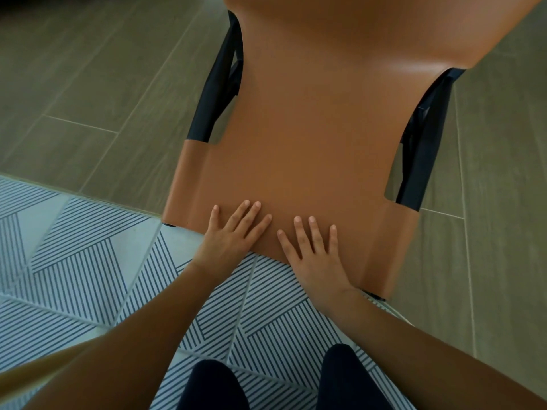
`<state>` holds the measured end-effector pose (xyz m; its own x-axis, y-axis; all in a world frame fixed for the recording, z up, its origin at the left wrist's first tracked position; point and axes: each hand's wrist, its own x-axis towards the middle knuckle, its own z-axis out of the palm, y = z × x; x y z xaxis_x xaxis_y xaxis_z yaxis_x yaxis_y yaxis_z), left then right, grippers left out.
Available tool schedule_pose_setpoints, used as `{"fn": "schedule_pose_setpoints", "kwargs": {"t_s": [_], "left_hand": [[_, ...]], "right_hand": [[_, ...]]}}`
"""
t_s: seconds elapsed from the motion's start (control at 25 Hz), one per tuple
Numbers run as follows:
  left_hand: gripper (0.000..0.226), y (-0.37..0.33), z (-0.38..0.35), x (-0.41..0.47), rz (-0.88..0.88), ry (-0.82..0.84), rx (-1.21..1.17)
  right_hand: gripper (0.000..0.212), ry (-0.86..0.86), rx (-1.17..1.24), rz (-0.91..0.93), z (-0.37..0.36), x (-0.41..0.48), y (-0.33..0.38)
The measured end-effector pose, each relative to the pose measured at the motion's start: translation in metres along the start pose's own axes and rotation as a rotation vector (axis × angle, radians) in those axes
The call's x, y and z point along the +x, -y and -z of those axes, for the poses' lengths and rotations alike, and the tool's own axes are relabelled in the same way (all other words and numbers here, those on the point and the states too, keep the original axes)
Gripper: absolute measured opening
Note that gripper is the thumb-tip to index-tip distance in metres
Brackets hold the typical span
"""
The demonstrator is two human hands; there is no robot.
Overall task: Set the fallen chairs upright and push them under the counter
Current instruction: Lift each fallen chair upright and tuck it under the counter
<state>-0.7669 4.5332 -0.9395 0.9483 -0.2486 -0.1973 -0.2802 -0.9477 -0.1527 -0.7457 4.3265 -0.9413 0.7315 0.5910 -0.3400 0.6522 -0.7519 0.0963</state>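
Forearms (148, 335) forward, left hand (232, 236) and right hand (315, 257) flat on near edge of chair (310, 143), fingers (242, 214) spread

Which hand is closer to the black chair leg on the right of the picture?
Right. The right hand lies flat on the orange chair, below and left of that black leg; the left hand lies flat beside it, farther left.

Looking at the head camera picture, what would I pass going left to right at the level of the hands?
Striped floor tiles → left hand → right hand → grey plank floor. The brown chair lies under both hands, so it has no single place.
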Motion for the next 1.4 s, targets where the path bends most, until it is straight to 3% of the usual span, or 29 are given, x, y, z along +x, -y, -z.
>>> {"fn": "schedule_pose_setpoints", "kwargs": {"t_s": [0.16,0.4,0.76,0.92,1.12,1.4], "left_hand": [[0.092,0.004,0.001,-0.001,-0.027,0.086,0.043],[0.085,0.003,0.027,0.001,-0.032,0.230,-0.004],[0.084,-0.033,0.096,-0.002,-0.037,0.357,-0.087],[0.085,-0.037,0.145,-0.006,-0.028,0.393,-0.110],[0.086,-0.031,0.223,-0.013,-0.037,0.432,-0.136],[0.086,-0.007,0.335,-0.004,-0.038,0.459,-0.165]], "right_hand": [[0.085,0.034,-0.011,-0.003,0.005,-0.001,-0.001],[0.109,0.173,-0.017,0.021,0.024,-0.005,-0.006],[0.088,0.202,0.018,-0.024,0.052,-0.050,-0.038],[0.082,0.212,0.067,-0.068,0.091,-0.074,-0.049],[0.095,0.316,0.117,-0.046,0.170,-0.102,-0.072],[0.103,0.320,0.167,0.006,0.272,-0.122,-0.110]]}}
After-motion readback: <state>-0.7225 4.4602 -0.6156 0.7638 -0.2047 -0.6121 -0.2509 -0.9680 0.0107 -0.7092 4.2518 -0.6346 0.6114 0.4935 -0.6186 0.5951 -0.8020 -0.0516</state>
